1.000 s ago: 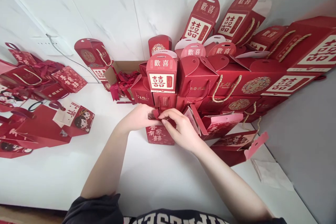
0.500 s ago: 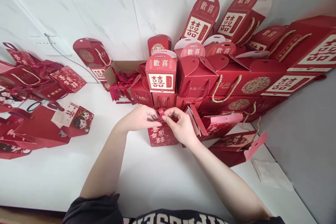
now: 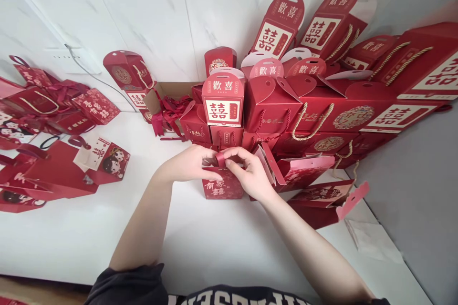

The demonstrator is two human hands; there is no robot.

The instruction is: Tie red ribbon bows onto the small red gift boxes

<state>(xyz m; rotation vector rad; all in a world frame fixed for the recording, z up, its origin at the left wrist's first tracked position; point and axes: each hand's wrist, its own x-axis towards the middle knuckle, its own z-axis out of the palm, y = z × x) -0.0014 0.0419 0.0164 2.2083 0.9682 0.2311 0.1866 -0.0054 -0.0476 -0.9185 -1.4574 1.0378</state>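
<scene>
A small red gift box (image 3: 225, 189) with white characters stands upright on the white table, directly before me. A dark red ribbon loop (image 3: 220, 159) rises from its top. My right hand (image 3: 246, 171) pinches the ribbon between thumb and forefinger. My left hand (image 3: 191, 164) is at the box's top left corner, its thumb across the front face and its fingers curled behind, by the ribbon. The left fingertips are partly hidden. Right beside the box, another red box with its pink-lined flap (image 3: 309, 162) up stands partly behind my right hand.
Stacked red boxes (image 3: 274, 100) with rope handles fill the back right. A brown carton (image 3: 175, 86) of red ribbons (image 3: 173, 112) stands behind the left hand. More red boxes (image 3: 57, 167) crowd the left side. A white paper sheet (image 3: 374, 240) lies at right, by the grey wall (image 3: 422, 176).
My left thumb has moved down from the ribbon onto the front of the gift box, apart from the fingers. The right hand stays at the ribbon. The view has shifted slightly.
</scene>
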